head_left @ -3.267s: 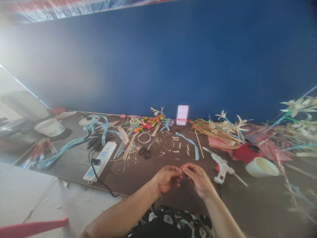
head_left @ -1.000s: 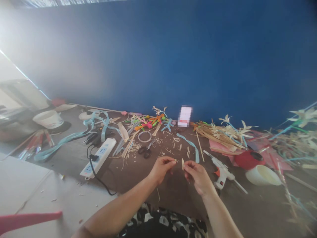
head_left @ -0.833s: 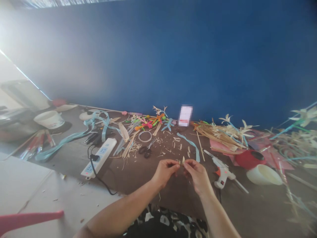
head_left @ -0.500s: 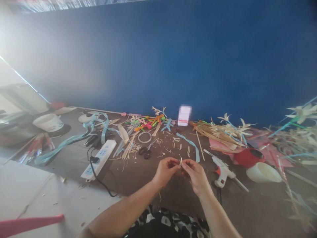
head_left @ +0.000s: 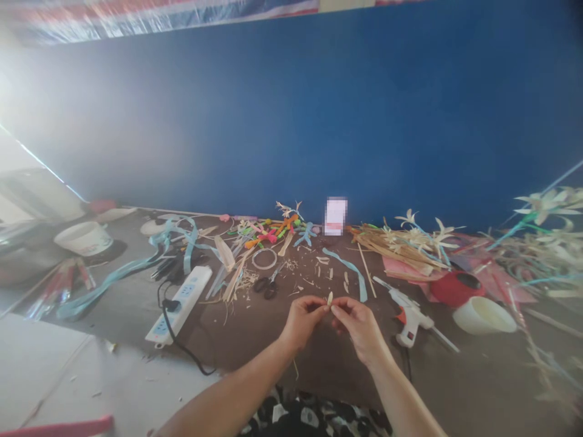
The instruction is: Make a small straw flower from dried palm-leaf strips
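Between my two hands, above the dark table near its front edge, a small pale petal-shaped piece (head_left: pixel 330 298) stands up from the fingertips. My left hand (head_left: pixel 303 321) pinches it from the left, thumb against forefinger. From the other side my right hand (head_left: pixel 357 325) also pinches it, with its fingers curled. Similar pale pieces (head_left: pixel 345 281) lie on the table just beyond my hands. A light blue ribbon strip (head_left: pixel 350 267) is beside them. To the right rests a white glue gun (head_left: pixel 407 312) with a clear stick in its back.
Dark-handled scissors (head_left: pixel 268 285) and a ring (head_left: pixel 264 259) lie left of my hands, near scattered shavings. A white power strip (head_left: pixel 180 306) with a plugged-in black cord is further left. A cream cup (head_left: pixel 485 315) lies at right. Pale flowers (head_left: pixel 439 237) and a blue wall (head_left: pixel 291 121) are behind.
The pale piece has turned so its broad face shows more. Both hands stay pinched around it. The view has tilted up slightly, showing more above the blue wall.
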`<control>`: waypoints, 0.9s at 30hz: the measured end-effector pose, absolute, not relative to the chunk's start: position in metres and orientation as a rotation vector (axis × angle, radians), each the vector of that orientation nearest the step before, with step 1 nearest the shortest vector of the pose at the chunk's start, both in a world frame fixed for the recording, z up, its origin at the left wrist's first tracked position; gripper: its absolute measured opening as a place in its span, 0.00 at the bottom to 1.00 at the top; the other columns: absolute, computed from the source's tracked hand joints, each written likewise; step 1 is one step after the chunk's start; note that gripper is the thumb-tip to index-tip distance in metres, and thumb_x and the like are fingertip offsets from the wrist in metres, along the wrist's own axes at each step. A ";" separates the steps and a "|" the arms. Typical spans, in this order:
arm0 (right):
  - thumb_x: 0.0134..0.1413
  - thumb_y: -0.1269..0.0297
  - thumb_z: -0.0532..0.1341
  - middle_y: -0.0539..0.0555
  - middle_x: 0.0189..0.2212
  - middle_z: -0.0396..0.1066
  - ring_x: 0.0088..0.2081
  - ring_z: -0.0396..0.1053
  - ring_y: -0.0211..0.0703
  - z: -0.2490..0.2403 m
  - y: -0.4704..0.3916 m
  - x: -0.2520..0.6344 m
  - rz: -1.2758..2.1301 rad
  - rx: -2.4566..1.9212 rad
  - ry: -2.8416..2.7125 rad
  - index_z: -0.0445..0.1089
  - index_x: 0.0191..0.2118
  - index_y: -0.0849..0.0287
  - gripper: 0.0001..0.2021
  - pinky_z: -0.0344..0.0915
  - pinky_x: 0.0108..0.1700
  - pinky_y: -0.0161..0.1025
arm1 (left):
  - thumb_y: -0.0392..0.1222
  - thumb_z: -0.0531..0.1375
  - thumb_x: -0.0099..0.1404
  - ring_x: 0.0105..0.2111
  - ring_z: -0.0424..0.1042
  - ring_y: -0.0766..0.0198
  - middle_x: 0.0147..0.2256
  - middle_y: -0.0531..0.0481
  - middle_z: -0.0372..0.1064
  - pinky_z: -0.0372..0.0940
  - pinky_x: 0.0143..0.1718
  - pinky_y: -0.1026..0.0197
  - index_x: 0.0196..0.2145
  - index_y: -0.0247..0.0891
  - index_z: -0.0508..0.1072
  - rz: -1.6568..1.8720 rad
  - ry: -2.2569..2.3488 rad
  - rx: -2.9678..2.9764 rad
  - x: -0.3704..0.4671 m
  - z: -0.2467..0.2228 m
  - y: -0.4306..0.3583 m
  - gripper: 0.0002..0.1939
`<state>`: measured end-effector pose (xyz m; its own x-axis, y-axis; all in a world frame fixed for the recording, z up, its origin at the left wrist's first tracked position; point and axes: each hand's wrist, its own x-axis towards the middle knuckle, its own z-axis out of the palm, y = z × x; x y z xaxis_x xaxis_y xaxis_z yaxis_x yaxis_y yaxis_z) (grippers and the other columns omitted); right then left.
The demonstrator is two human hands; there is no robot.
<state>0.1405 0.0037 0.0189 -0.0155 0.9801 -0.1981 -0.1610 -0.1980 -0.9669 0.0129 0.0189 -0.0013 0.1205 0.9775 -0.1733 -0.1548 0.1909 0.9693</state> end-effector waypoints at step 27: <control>0.42 0.53 0.57 0.53 0.24 0.67 0.24 0.65 0.41 0.011 -0.001 0.172 0.810 -1.486 -1.210 0.64 0.32 0.60 0.15 0.62 0.26 0.35 | 0.45 0.59 0.48 0.20 0.63 0.70 0.27 0.48 0.69 0.55 0.19 0.69 0.27 0.34 0.70 0.965 1.089 0.992 0.014 0.007 0.036 0.10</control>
<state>0.1718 -0.0014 0.0106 0.2712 0.9579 0.0942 0.2786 0.0156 -0.9603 0.0143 0.0364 0.0067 0.1881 0.9523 -0.2403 -0.1236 0.2657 0.9561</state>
